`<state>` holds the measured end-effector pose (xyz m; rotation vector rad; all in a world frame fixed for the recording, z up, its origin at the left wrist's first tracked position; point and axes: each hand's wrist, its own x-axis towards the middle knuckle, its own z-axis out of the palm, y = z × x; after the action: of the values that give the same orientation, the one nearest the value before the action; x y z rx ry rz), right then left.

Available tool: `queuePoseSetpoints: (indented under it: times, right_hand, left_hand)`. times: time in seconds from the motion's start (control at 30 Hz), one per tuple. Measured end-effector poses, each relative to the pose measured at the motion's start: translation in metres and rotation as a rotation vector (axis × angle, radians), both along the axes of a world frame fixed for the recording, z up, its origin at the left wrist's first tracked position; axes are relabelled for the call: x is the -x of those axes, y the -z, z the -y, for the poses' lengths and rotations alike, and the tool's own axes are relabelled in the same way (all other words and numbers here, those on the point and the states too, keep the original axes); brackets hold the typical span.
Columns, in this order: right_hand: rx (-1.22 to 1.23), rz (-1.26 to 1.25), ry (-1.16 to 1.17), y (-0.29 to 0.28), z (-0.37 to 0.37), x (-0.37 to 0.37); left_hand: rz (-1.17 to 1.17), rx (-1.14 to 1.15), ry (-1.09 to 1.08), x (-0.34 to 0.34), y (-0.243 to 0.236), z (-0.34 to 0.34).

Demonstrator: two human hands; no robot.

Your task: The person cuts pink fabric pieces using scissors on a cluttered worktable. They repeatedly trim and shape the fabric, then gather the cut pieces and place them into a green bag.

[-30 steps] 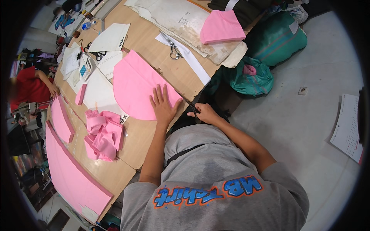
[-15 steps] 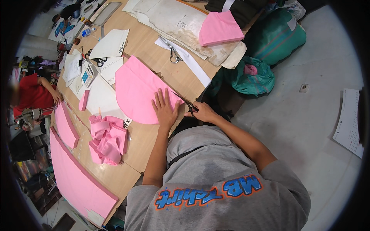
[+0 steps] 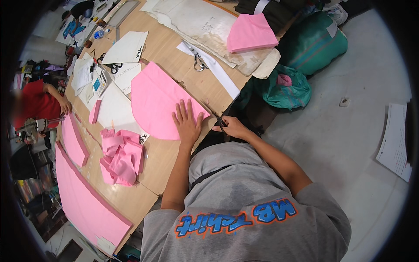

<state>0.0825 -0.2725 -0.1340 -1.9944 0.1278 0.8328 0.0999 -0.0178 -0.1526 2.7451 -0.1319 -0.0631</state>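
Observation:
A pink fabric piece, rounded on its left side, lies on the wooden table in front of me. My left hand rests flat on its near right part, fingers spread. My right hand grips black-handled scissors at the table's edge. Their blades point toward the fabric's right corner; how far they part is too small to tell. Left of the cloth sits a crumpled pink fabric bundle. A second pair of scissors with silver handles lies beyond on a white strip.
Paper patterns, a calculator and a pink stack lie farther back. Long pink fabric covers the table's left end. A person in a red top is at the far left. Green sacks stand right of the table.
My right hand and the scissors have shifted slightly right, away from the pink fabric's corner. My left hand stays in place on the cloth.

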Motion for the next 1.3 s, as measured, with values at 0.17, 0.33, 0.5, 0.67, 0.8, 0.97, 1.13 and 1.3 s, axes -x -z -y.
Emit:
queuePoseSetpoints:
  times: [0.17,0.33,0.5,0.67,0.8,0.97,1.13,1.3]
  right_hand:
    - [0.039,0.035,-0.036,-0.007,0.002,-0.002]
    - [-0.016,0.138,-0.038,-0.003,-0.01,-0.006]
    - [0.01,0.215,-0.082,0.004,-0.012,-0.01]
    - [-0.064,0.061,-0.021,0.004,-0.012,-0.008]
    - [-0.075,0.072,0.008,0.001,-0.014,-0.007]
    - [0.037,0.102,-0.03,-0.004,-0.013,-0.009]
    - [0.018,0.09,-0.005,-0.009,-0.014,-0.012]
    - [0.055,0.117,0.09,-0.021,-0.016,-0.031]
  left_hand:
    - [0.053,0.022,0.009,0.0,-0.001,0.001]
    - [0.09,0.015,0.022,-0.001,-0.001,0.001]
    - [0.044,0.005,0.016,0.0,0.001,0.0]
    - [0.087,0.013,0.022,-0.001,0.0,0.001]
    - [0.051,0.017,0.012,0.0,-0.003,0.002]
    - [0.116,-0.032,-0.021,-0.009,-0.006,-0.005]
    - [0.187,-0.067,-0.042,-0.05,0.001,-0.032]
    - [0.2,-0.117,-0.081,-0.118,0.014,-0.065]
